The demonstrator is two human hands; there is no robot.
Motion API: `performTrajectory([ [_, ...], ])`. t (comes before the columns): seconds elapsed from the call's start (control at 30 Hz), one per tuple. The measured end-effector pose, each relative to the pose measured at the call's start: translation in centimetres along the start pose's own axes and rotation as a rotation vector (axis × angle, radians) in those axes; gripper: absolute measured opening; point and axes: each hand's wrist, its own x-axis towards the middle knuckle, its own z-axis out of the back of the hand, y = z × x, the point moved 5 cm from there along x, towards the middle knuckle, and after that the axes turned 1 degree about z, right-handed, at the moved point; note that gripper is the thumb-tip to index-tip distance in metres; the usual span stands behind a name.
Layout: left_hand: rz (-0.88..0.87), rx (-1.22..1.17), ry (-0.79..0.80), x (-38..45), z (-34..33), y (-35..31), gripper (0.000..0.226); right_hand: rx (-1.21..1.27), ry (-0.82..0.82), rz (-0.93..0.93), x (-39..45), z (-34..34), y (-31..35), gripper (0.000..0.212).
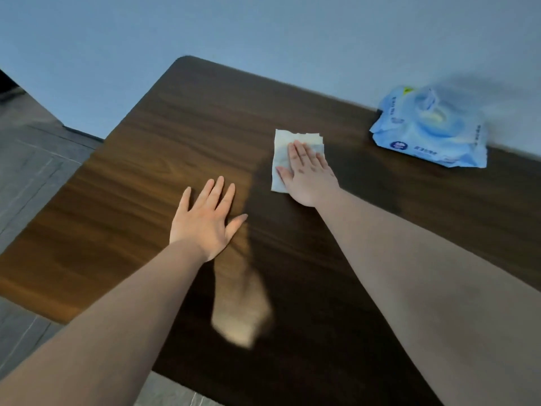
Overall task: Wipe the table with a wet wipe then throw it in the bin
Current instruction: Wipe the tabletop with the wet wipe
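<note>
A white wet wipe [282,146] lies spread flat on the dark wooden table [175,127], past its middle. My right hand [307,174] presses flat on the wipe with fingers together, covering its right part. My left hand [206,219] rests palm down on the bare table to the left and nearer me, fingers spread, holding nothing. No bin is in view.
A blue pack of wet wipes [430,130] with its lid flipped up sits at the table's far right edge against the grey wall [263,30]. Grey tiled floor [32,159] lies to the left of the table. A pale reflection [243,315] shows on the tabletop near me.
</note>
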Motion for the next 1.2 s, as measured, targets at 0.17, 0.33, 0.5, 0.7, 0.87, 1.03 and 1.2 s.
performTrajectory([
  [0.17, -0.146, -0.056, 0.010, 0.9, 1.2, -8.4, 0.081, -0.003, 0.001, -0.186, -6.0, 0.0, -10.9, 0.065],
  [0.33, -0.323, -0.075, 0.017, 1.7, 1.7, -19.9, 0.077, 0.040, -0.031, -0.376, -12.9, -0.2, -21.7, 0.065],
  [0.5, -0.502, -0.014, 0.064, 1.4, 1.6, -30.6, 0.077, 0.115, -0.072, -0.560, -20.1, -0.7, -32.6, 0.067],
  [0.7, -0.632, 0.073, 0.078, 1.2, 1.5, -39.7, 0.082, 0.170, -0.132, -0.792, -28.9, -1.0, -43.4, 0.068],
  [0.87, -0.693, 0.111, 0.070, 0.8, 1.7, -45.4, 0.086, 0.188, -0.100, -0.909, -34.5, -1.7, -49.1, 0.070],
  [1.03, -0.642, 0.146, 0.109, 0.9, 0.8, -47.6, 0.090, 0.188, -0.103, -0.992, -39.1, -2.5, -52.3, 0.069],
  [1.2, -0.635, 0.129, 0.121, 0.7, 0.8, -47.7, 0.092, 0.206, -0.101, -1.050, -41.7, -3.4, -52.5, 0.069],
])
